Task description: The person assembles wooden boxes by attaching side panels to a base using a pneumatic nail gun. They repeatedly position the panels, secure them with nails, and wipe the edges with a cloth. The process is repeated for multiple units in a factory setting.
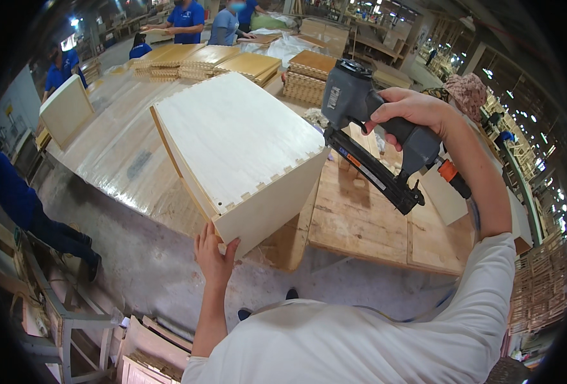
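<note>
A pale wooden box [245, 137] with finger-jointed edges stands on the worktable, tilted toward me in view. My left hand [214, 256] grips its near lower corner, thumb on the front face and fingers along the left edge. A thin panel edge [180, 169] runs down the box's left side, slightly apart from the top face. In my right hand [418, 114] is a black and grey pneumatic nail gun [351, 96], lifted to the right of the box. Its long magazine slants down to the right, and an orange hose coupling [448, 171] sits at the handle's end.
The plywood worktable [360, 221] spans the middle. Stacks of jointed panels [245, 64] lie at its far side, and another box [66, 110] stands at the left. People in blue shirts [186, 19] work beyond. A wooden rack [72, 320] stands lower left; an air hose [399, 317] trails near me.
</note>
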`<control>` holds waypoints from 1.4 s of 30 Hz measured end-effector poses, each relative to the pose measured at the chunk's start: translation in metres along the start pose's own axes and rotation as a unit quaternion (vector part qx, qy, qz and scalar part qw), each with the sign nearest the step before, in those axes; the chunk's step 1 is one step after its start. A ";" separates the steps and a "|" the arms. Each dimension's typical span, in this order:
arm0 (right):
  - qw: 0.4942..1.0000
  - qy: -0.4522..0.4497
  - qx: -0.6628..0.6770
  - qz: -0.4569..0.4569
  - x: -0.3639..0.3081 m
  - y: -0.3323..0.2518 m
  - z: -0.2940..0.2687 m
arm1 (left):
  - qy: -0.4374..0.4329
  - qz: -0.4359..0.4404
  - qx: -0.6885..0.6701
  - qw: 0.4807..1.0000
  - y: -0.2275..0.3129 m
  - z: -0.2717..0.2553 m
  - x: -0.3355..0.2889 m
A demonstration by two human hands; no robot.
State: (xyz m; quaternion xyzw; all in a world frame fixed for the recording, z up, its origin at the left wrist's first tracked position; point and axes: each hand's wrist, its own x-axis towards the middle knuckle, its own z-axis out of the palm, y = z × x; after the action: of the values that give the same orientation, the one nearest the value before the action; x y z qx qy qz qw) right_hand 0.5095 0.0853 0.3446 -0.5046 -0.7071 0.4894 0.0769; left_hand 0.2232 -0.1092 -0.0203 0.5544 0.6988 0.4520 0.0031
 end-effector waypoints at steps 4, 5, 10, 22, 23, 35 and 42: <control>1.000 -0.011 -0.005 -0.009 -0.001 -0.004 0.000 | -0.005 -0.008 -0.001 1.000 0.000 0.001 -0.001; 1.000 -0.010 -0.011 -0.013 -0.003 -0.007 0.004 | 0.003 -0.002 0.007 1.000 -0.002 0.002 -0.002; 0.998 -0.032 0.006 -0.045 -0.011 -0.017 0.019 | 0.006 0.000 0.007 1.000 -0.003 0.002 -0.001; 0.995 -0.094 -0.007 -0.041 -0.009 -0.024 0.045 | 0.016 0.011 0.015 1.000 -0.001 0.002 -0.001; 0.994 -0.094 -0.013 -0.047 -0.010 -0.024 0.045 | 0.018 0.013 0.015 1.000 -0.003 0.003 -0.001; 0.992 -0.101 -0.031 -0.066 -0.023 -0.043 0.076 | 0.037 0.027 0.007 0.999 0.001 0.002 0.001; 0.989 -0.122 -0.056 -0.057 -0.017 -0.042 0.081 | 0.018 0.005 0.004 1.000 -0.002 0.003 -0.001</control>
State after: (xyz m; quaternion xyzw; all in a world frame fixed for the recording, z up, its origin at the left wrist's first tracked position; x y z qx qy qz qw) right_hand 0.4418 0.0217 0.3426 -0.4034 -0.7650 0.5019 -0.0107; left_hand 0.2238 -0.1083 -0.0234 0.5497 0.6977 0.4591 -0.0143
